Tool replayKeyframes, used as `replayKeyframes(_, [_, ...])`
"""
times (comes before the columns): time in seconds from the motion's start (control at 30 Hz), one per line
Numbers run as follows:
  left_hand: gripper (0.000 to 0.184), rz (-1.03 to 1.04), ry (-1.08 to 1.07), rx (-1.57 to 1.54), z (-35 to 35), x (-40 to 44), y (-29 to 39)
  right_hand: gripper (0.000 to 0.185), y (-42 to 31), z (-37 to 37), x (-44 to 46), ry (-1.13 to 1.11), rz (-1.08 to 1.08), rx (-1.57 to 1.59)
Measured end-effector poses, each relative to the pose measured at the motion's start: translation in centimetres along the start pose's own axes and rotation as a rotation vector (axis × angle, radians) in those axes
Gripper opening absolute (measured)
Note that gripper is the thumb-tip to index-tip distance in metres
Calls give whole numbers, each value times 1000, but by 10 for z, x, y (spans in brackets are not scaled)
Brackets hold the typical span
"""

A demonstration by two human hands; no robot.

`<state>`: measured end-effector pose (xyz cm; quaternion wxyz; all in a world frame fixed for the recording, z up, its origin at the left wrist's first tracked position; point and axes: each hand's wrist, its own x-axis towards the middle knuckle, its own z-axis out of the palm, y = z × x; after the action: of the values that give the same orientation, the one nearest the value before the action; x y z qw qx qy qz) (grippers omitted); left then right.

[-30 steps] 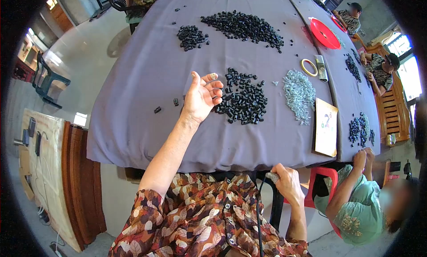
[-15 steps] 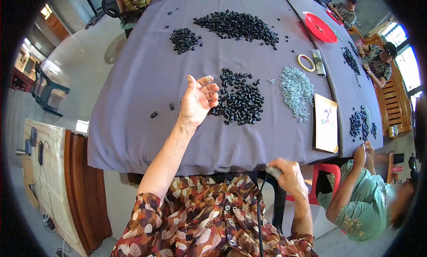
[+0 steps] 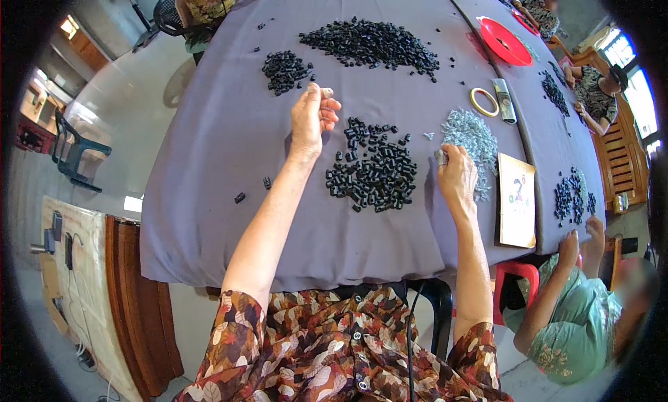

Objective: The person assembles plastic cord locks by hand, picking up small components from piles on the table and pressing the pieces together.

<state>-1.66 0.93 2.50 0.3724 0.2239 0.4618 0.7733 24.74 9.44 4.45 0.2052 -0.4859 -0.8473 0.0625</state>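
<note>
My left hand [image 3: 313, 122] is raised over the cloth, fingers curled and thumb tip close to the index finger. A pale patch shows at its fingertips; anything held there is too small to make out. Below and right of it lies a pile of short black plastic pieces [image 3: 372, 167]. My right hand [image 3: 457, 176] is closed with a small grey object [image 3: 441, 157] at its thumb and fingers, whose kind I cannot tell. It is beside the left edge of a heap of small clear plastic pieces [image 3: 473, 136].
More black pieces lie in a large heap [image 3: 376, 43] and a smaller one [image 3: 285, 72]. A yellow tape roll [image 3: 484, 102], a booklet [image 3: 516, 201] and a red plate [image 3: 505, 41] are to the right. A co-worker in green [image 3: 574, 318] sits at right; others sit farther off.
My right hand has risen from near my lap to the clear pieces, the grey object still at its fingers. My left hand has moved up and away from the black pile, its fingers drawing closer together.
</note>
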Motion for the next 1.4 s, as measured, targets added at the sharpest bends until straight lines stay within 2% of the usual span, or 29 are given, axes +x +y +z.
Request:
replayKeyframes(0.1, [37, 42, 59, 67, -5, -1, -14, 21, 1, 13, 10, -50, 43, -118])
replayKeyframes(0.2, [33, 32, 8, 34, -13, -2, -19, 14, -2, 14, 9, -59, -5, -154])
replayKeyframes(0.3, [27, 14, 15, 29, -11, -2, -19, 16, -3, 18, 8, -82, -6, -194])
replayKeyframes(0.33, [20, -1, 9, 44, -9, -3, -17, 18, -5, 18, 8, -80, -29, -169])
replayKeyframes(0.47, [14, -9, -8, 220, -7, -2, -19, 22, -25, 19, 19, 12, -57, -10])
replayKeyframes(0.67, [10, -26, -13, 383, -2, -7, -15, 35, -39, 40, 46, 233, -264, 269])
replayKeyframes(0.8, [10, -40, -29, 418, 0, -9, -12, 35, -31, 40, 44, 307, -358, 420])
replayKeyframes(0.97, [8, -3, -85, 527, 3, -14, -10, 31, -28, 37, 42, 246, -234, 529])
replayKeyframes(1.03, [7, 69, -125, 744, 3, -17, -7, 28, -30, 36, 41, 217, -214, 560])
replayKeyframes(1.2, [10, 241, -200, 1024, 8, -26, -3, 21, -33, 39, 38, 185, -250, 635])
replayKeyframes(1.3, [13, 249, -228, 1152, 12, -28, -3, 18, -35, 37, 38, 169, -279, 649])
replayKeyframes(1.4, [16, 253, -240, 1153, 12, -29, -5, 16, -35, 36, 38, 139, -286, 649])
